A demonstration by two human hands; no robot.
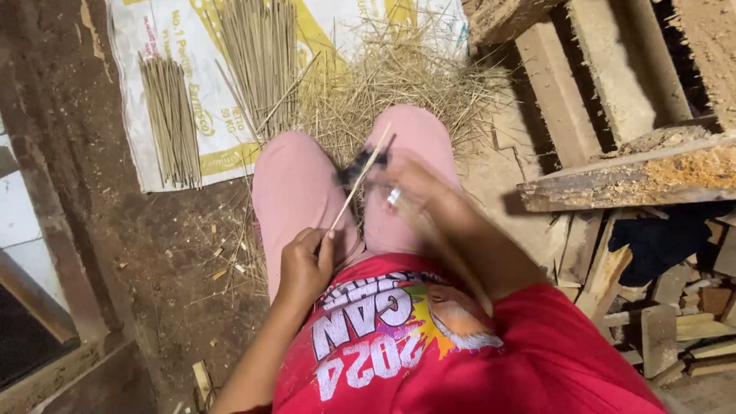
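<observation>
While the person sits with pink-trousered knees drawn up, the left hand (305, 264) pinches the near end of a thin bamboo stick (360, 178) between thumb and fingers, so the stick slants up and away to the right. At its far end the right hand (406, 184), blurred with motion and wearing a ring, is closed around a dark tool (360, 167) that meets the stick; its blade cannot be made out. Judging by this, the stick is being shaved along its length. A further stroke calls for a firm pinch and a steady angle. Beyond the knees lies a heap of shavings (399, 77), and left of it two bundles of sticks (170, 119) rest on a white sack (146, 31).
</observation>
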